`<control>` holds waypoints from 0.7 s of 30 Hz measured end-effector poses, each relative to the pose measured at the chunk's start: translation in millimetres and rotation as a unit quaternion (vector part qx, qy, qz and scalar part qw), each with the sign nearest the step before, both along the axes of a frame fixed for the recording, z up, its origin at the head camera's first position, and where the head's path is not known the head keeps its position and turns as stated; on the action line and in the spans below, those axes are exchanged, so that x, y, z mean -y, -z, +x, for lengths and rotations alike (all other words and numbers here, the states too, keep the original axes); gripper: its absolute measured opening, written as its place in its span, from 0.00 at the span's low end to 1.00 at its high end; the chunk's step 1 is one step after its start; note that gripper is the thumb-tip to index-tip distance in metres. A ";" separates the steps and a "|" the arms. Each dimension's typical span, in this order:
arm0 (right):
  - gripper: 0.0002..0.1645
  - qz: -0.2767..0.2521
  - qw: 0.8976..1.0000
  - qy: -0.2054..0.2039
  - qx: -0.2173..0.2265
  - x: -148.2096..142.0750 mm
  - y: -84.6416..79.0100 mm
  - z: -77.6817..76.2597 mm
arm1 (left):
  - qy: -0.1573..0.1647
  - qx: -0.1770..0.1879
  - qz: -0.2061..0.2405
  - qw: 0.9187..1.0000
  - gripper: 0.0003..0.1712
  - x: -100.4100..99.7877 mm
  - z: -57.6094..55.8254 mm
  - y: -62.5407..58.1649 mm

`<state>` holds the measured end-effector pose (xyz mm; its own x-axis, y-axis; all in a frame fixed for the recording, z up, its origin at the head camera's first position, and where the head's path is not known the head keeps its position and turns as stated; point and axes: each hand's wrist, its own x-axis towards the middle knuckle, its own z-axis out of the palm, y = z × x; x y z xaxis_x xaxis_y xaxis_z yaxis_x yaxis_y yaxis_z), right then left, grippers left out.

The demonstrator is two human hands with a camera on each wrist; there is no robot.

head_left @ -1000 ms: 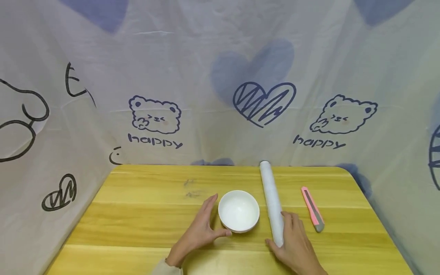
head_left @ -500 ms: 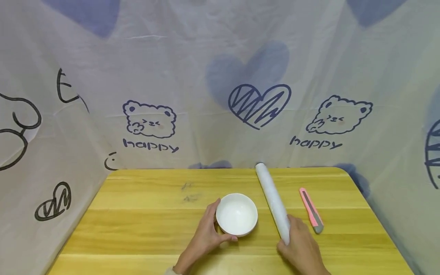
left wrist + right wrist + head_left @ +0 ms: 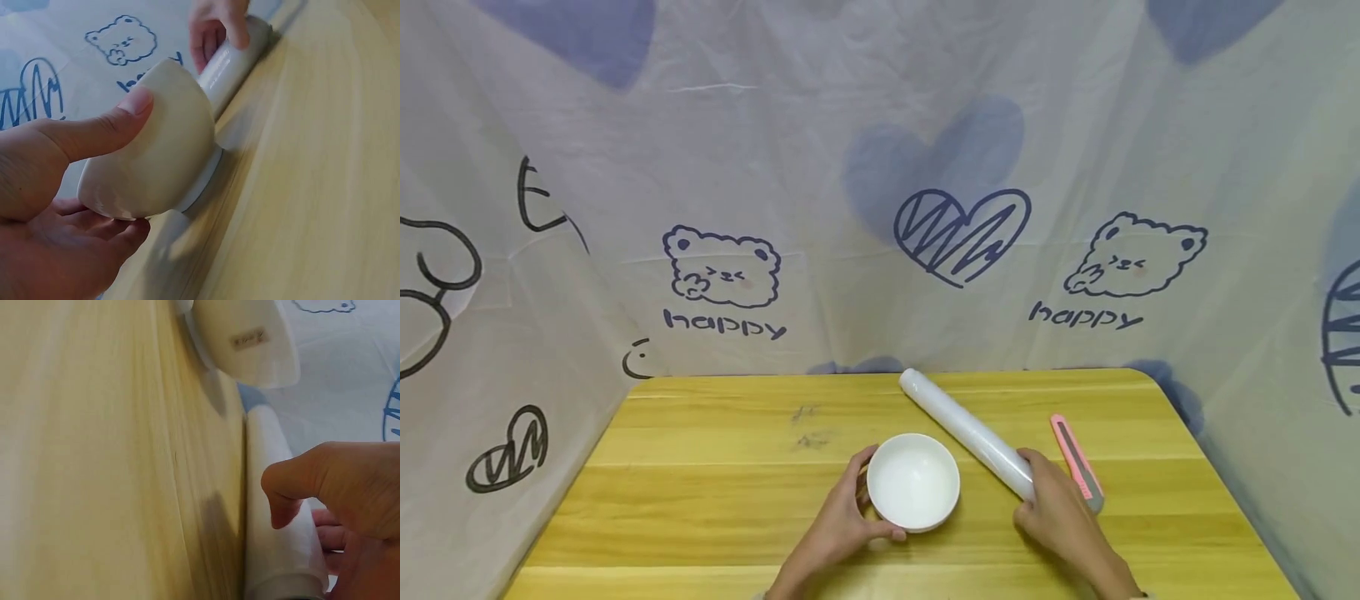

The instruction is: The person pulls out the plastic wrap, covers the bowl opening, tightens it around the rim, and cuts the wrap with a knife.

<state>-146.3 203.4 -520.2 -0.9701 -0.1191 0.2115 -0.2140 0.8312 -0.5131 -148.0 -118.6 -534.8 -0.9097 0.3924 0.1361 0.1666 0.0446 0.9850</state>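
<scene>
A white bowl stands upright on the wooden table. My left hand holds its left side, the thumb at the near edge and the fingers behind. In the left wrist view, the thumb presses on the outer wall of the bowl while the fingertips reach its rim. To the right, my right hand grips the near end of a roll of plastic wrap, which lies slanted with its far end behind the bowl. The right wrist view shows the thumb bent over the roll and the fingers on its far side.
A pink and grey utility knife lies just right of the right hand, its grey end close to the wrist. A printed cloth hangs along the back and both sides of the wooden table.
The roll has turned, its far end swinging left toward the back of the bowl as my right hand closed on its near end. My left hand has come against the bowl.
</scene>
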 end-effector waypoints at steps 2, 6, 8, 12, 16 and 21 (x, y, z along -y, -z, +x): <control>0.44 0.012 1.000 -0.009 -0.019 4.0 2.1 -8.3 | 0.012 0.011 0.012 1.000 0.66 1.8 -0.2 -0.5; 0.41 0.040 0.997 -0.026 -0.060 10.0 4.3 -25.0 | 0.019 0.019 0.011 1.000 0.66 3.2 -0.7 -1.6; 0.40 0.048 0.996 -0.033 -0.074 11.1 3.4 -33.3 | 0.020 0.017 0.006 1.000 0.67 3.3 -1.3 -2.1; 0.37 0.068 0.993 -0.050 -0.084 11.4 -0.6 -51.7 | 0.020 0.026 0.000 0.999 0.68 5.4 -3.3 -2.7; 0.36 0.086 0.991 -0.069 -0.075 9.6 -5.0 -69.7 | 0.032 0.035 0.008 0.999 0.69 9.3 -6.9 -2.5; 0.37 0.074 0.991 -0.105 -0.048 7.2 -7.5 -85.7 | 0.060 0.050 0.036 0.996 0.68 10.7 -11.9 -2.2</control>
<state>-232.1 196.2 -512.7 -0.8971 -0.3522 0.2669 -0.4315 0.8283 -0.3573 -159.9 -129.3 -532.6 -0.8676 0.4911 0.0786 0.0673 -0.0407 0.9969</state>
